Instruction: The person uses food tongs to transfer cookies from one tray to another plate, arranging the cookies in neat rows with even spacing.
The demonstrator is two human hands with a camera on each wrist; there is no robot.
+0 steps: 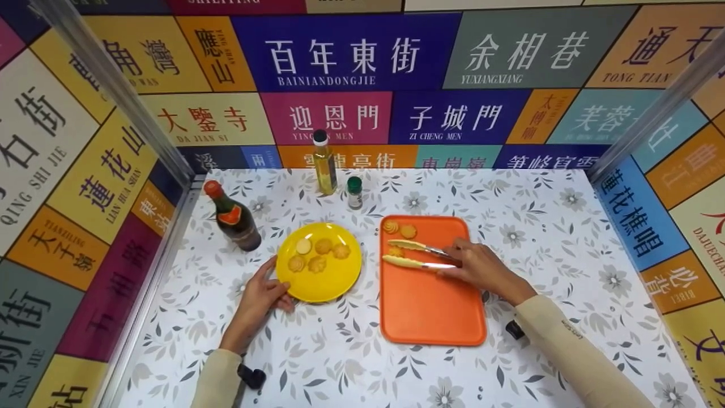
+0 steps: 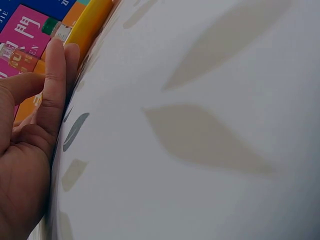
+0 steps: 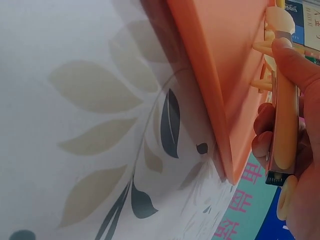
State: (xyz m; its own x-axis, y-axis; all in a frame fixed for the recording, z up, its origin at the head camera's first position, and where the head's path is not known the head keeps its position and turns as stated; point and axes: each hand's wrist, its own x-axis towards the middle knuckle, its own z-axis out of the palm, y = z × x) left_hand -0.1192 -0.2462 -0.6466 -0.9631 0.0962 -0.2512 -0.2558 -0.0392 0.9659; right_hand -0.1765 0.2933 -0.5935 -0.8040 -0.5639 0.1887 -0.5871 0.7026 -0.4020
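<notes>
My left hand (image 1: 265, 289) holds the near left rim of a yellow plate (image 1: 325, 289), thumb at the edge and fingers along the side. Several cookies (image 1: 317, 264) lie on that plate, one of them smooth and paler. My right hand (image 1: 476, 263) grips metal tongs (image 1: 439, 265) with cream-coloured tips, reaching over an orange tray (image 1: 433, 311). The tong arms are spread, and a small cookie (image 1: 395, 251) lies on the tray between the tips. Two more cookies (image 1: 408, 231) sit in the tray's far left corner. In the right wrist view, fingers wrap round the tongs' handle (image 3: 285, 125).
A dark bottle with a red cap (image 1: 238, 224) stands left of the plate. Farther back are an oil bottle (image 1: 324, 167) and a small green-capped shaker (image 1: 354, 194). Printed panels (image 1: 334, 113) enclose the back and sides of the table with its leaf-patterned cover (image 1: 362, 368).
</notes>
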